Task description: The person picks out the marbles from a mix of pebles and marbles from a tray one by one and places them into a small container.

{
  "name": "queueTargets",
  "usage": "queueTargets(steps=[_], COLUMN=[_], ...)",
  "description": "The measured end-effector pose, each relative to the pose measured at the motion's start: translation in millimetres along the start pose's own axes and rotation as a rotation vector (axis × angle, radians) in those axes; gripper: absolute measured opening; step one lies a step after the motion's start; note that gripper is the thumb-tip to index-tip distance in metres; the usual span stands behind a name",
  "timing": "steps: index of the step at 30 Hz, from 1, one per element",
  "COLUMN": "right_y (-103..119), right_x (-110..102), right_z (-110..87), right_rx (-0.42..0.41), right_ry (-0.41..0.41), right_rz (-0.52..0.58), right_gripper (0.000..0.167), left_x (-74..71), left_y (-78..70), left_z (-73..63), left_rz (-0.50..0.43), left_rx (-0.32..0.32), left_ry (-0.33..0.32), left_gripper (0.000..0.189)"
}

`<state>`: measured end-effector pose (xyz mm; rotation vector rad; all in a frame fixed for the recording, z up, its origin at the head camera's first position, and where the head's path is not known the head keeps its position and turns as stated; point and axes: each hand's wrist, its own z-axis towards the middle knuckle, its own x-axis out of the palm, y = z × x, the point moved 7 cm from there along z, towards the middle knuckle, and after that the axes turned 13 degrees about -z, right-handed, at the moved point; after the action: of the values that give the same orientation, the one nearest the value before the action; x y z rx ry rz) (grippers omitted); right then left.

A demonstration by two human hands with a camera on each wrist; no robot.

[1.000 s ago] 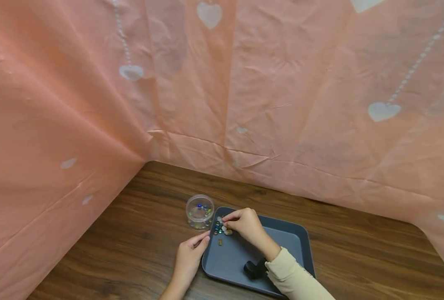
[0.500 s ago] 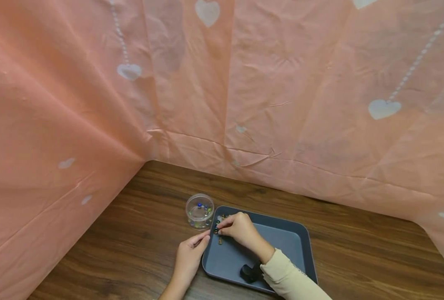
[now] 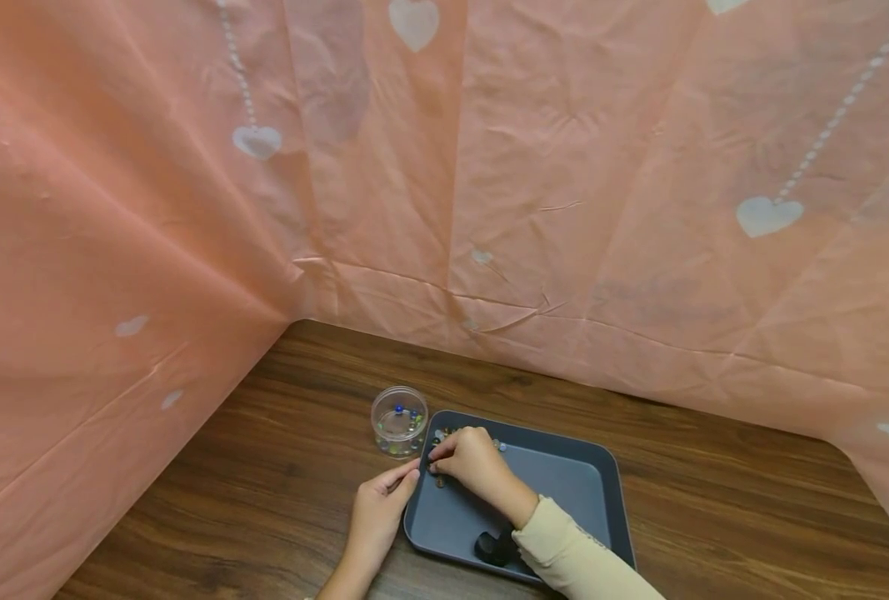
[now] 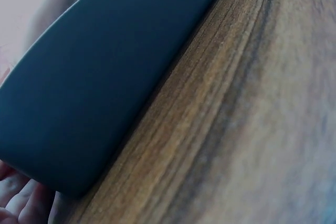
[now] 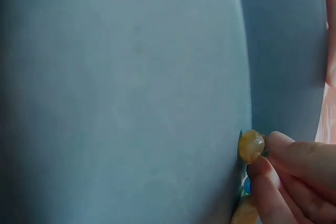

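Note:
A grey tray [image 3: 549,487] lies before me, with small beads and stones along its left side and far left corner. My left hand [image 3: 375,504] touches the tray's outer left edge, its thumb and index finger fairly straight. Over the beads is my right hand [image 3: 474,467], thumb and index finger pinching what seems a small brownish bead, mostly hidden by the fingertips. Just beside those fingertips sits a rounded amber bead [image 5: 252,147]. A blue bead [image 5: 247,184] and another amber stone [image 5: 245,212] show partly beneath the hand.
A clear round jar [image 3: 399,423] holding blue, green and clear beads stands left of the tray's far corner. A black object [image 3: 492,548] is by the right wrist, above the tray. The wooden table [image 3: 684,492] meets a pink curtain [image 3: 601,250] behind.
My right hand has moved left and slightly nearer me, from the whitish stones in the tray's corner to the beads along its left side. The left hand stays at the edge.

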<state>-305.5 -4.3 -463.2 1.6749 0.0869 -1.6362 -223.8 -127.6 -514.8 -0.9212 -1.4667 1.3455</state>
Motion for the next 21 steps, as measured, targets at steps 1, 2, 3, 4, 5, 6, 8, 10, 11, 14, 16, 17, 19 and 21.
queueTargets(steps=[1, 2, 3, 4, 5, 6, 8, 10, 11, 14, 16, 17, 19, 21], right_y=[2, 3, 5, 6, 7, 8, 8, 7, 5, -2, -8, -10, -15, -19], right_x=[1, 1, 2, 2, 2, 2, 3, 2, 2, -1, -4, -5, -7, -8], right_z=[0.2, 0.2, 0.2, 0.2, 0.3, 0.3, 0.3, 0.1, -0.2, 0.1, 0.7, 1.3, 2.6, 3.7], right_rx=[-0.012, -0.027, -0.039, -0.048, -0.055, -0.064, -0.075, -0.065, -0.055, 0.002, 0.045, 0.069, 0.112, 0.155], right_ry=[0.005, 0.009, 0.012, 0.011, 0.010, 0.006, 0.001, 0.006, 0.010, 0.026, 0.036, 0.039, 0.054, 0.068], right_rz=[-0.009, -0.019, -0.027, -0.034, -0.042, -0.049, -0.053, -0.034, -0.013, 0.049, 0.105, 0.138, 0.216, 0.314], right_gripper=[0.004, 0.004, 0.003, 0.003, 0.003, 0.004, 0.003, 0.003, 0.003, 0.005, 0.008, 0.008, 0.010, 0.011], left_x=[0.1, 0.1, -0.2, -0.3, -0.5, -0.6, -1.0, -0.6, -0.5, -0.1, 0.2, 0.3, 0.5, 0.8], left_y=[0.2, 0.2, 0.1, 0.0, -0.2, -0.3, -0.7, -0.9, -0.9, -1.2, -1.3, -1.1, -0.9, -0.5], left_z=[0.2, 0.2, 0.2, 0.1, 0.0, -0.1, -0.2, 0.0, 0.1, 0.2, 0.2, 0.2, 0.3, 0.6], left_rz=[-0.001, -0.002, -0.005, -0.011, -0.016, -0.022, -0.029, -0.034, -0.035, -0.036, -0.041, -0.044, -0.051, -0.059], left_rx=[0.000, -0.001, -0.003, -0.006, -0.008, -0.010, -0.014, -0.010, -0.009, -0.002, -0.003, -0.005, -0.008, -0.012], left_ry=[0.003, 0.004, 0.003, 0.003, 0.002, 0.002, 0.000, 0.003, 0.004, 0.005, 0.005, 0.004, 0.000, -0.002], left_gripper=[0.026, 0.026, 0.026, 0.026, 0.026, 0.026, 0.026, 0.026, 0.026, 0.026, 0.026, 0.026, 0.026, 0.026])
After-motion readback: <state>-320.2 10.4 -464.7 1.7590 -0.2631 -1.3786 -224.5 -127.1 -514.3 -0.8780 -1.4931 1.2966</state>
